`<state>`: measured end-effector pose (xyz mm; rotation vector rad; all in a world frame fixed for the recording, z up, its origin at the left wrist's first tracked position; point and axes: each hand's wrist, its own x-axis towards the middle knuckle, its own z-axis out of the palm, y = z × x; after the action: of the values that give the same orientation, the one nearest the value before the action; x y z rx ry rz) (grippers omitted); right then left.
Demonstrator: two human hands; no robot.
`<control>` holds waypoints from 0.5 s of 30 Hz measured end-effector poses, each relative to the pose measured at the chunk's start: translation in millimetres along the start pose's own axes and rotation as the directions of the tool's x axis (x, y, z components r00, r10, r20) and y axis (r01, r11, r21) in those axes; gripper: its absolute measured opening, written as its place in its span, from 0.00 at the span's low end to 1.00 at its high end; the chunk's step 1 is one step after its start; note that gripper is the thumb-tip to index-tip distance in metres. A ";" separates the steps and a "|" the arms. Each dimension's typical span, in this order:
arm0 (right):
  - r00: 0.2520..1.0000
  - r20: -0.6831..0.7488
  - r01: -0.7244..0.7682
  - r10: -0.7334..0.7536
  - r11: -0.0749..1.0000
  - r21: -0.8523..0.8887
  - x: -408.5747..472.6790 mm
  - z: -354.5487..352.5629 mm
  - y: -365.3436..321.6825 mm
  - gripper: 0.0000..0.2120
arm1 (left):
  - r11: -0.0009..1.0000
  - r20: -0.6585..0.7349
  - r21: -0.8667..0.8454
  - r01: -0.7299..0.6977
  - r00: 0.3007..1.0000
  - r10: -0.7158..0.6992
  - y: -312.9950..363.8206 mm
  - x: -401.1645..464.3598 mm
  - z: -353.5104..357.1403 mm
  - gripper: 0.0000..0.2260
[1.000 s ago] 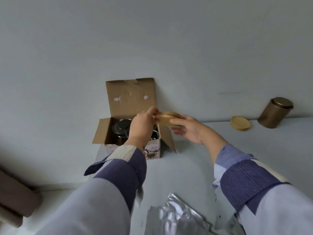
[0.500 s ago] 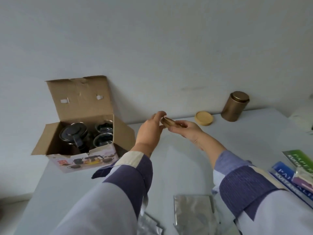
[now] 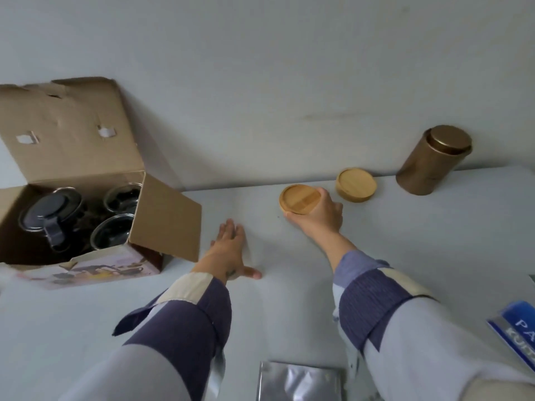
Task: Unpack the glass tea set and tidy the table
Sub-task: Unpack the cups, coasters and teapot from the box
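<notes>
Gripping round bamboo coaster (image 3: 301,198), right hand (image 3: 321,217) has fingers curled around its edge, near table's (image 3: 289,285) far side. Second bamboo coaster (image 3: 356,185) just beside it, apart. Left hand (image 3: 228,250) flat on table, fingers spread, empty. Open cardboard box (image 3: 86,175) at left: glass teapot (image 3: 52,218) with dark lid, two glass cups (image 3: 114,233) inside. Gold tin canister (image 3: 434,160) upright at wall. Blue packet (image 3: 518,331) at right, partial lettering "PA", "KU". Silver foil pouch (image 3: 298,384) at near edge.

White letters "PA" and "KU", cut off, on the blue packet (image 3: 518,332).
</notes>
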<state>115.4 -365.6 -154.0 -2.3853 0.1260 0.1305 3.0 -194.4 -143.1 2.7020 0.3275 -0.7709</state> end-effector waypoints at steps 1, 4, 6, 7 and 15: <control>1.000 -0.026 -0.010 0.010 1.000 0.001 4.8 6.9 2.0 0.47 | 1.000 0.000 0.003 -0.002 1.000 0.002 -0.8 2.0 1.0 0.55; 0.992 -0.129 0.010 -0.010 1.000 -0.004 15.6 25.4 4.7 0.49 | 1.000 -0.006 0.004 -0.001 1.000 0.002 -1.4 4.2 3.8 0.55; 0.985 -0.173 0.019 -0.024 0.999 -0.027 21.2 33.0 1.9 0.50 | 1.000 -0.009 0.004 0.000 1.000 0.000 -1.5 5.2 3.7 0.55; 0.982 -0.188 0.025 -0.034 0.999 -0.045 23.6 35.8 0.1 0.50 | 1.000 -0.011 0.006 -0.001 1.000 0.001 -1.7 5.5 3.7 0.55; 0.978 -0.198 0.042 -0.062 0.994 -0.104 30.8 45.5 -6.3 0.51 | 1.000 -0.008 -0.010 0.005 1.000 -0.005 -1.5 6.0 4.8 0.54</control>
<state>144.1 -331.6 -186.8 -2.4952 0.1548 -0.1330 5.3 -194.0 -150.6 2.6968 0.3396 -0.7582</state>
